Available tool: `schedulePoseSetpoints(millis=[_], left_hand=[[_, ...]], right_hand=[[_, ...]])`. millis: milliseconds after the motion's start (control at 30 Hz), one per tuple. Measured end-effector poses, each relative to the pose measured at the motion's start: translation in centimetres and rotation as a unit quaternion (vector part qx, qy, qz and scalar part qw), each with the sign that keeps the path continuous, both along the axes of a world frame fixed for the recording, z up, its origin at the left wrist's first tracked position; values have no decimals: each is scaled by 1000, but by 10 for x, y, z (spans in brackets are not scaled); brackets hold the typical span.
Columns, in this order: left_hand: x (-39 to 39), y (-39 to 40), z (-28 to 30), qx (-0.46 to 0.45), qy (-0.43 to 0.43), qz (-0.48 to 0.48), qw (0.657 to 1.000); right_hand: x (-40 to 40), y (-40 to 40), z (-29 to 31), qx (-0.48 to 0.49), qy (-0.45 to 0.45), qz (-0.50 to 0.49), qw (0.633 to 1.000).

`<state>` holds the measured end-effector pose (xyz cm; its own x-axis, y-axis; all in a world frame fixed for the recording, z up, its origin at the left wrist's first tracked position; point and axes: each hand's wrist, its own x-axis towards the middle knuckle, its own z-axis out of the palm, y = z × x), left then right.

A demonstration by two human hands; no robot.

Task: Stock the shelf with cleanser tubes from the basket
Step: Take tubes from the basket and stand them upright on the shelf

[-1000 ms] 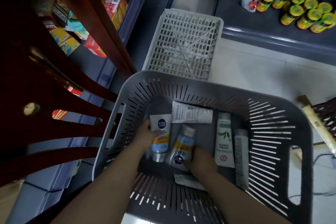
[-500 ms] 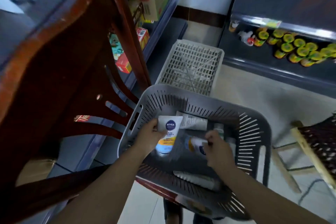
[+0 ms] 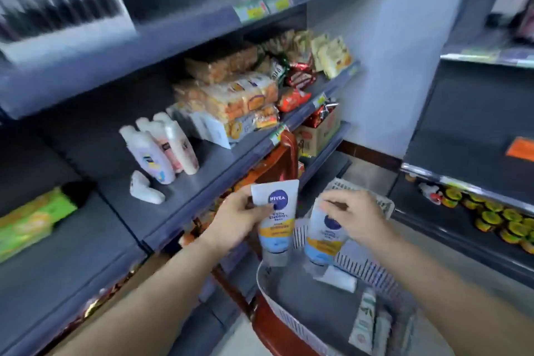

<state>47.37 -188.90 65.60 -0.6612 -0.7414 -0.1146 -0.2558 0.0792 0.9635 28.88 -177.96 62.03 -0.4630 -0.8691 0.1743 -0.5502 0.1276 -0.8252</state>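
L hand [image 3: 235,218]: gripping Nivea tube [image 3: 274,221] near its crimped end, cap down, at 9 o'clock of R hand.
R hand [image 3: 351,215]: fingers curled over top of 2nd Nivea tube [image 3: 323,233], cap down too.
Both tubes: lifted just above basket [image 3: 291,324], apart from each other.
Basket: grey, slotted, at 5 o'clock of L hand; white tube [image 3: 336,277] lying inside, green-print tube [image 3: 364,318] beside more tubes at 5 o'clock, blurred.
Shelf [image 3: 202,165]: at 10 o'clock of hands; 3 lotion bottles [image 3: 161,147] upright, 1 small white bottle [image 3: 144,188] lying flat at their 7 o'clock.
Snack packs [image 3: 239,95]: at 1 o'clock of bottles.
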Motion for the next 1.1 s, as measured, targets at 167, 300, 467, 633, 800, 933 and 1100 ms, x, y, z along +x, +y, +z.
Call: schedulePoseSetpoints(millis=[167,300,467,633,800,933,1100], left_hand=[[66,12,109,-75,39,55,995],[132,19,179,-150,20,115,982],[225,34,245,-187,49,225,955],[311,56,288,-244,33,301,921],[392,85,319,-278,34,356,891],[457,108,336,-290,26,386,875],[536,136,353,-288,10,417,862]], right_hand=[[52,-34,111,-83,127,118,981],[103,-57,185,-128,201,171,956],[191,-79,265,-193,195,263,925],[284,-83,314,-255,206,319,889],[372,-77,346,-342,243,311,853],[439,-64,368,-383,255,333,823],[518,-45,394,-365,302,395,787]])
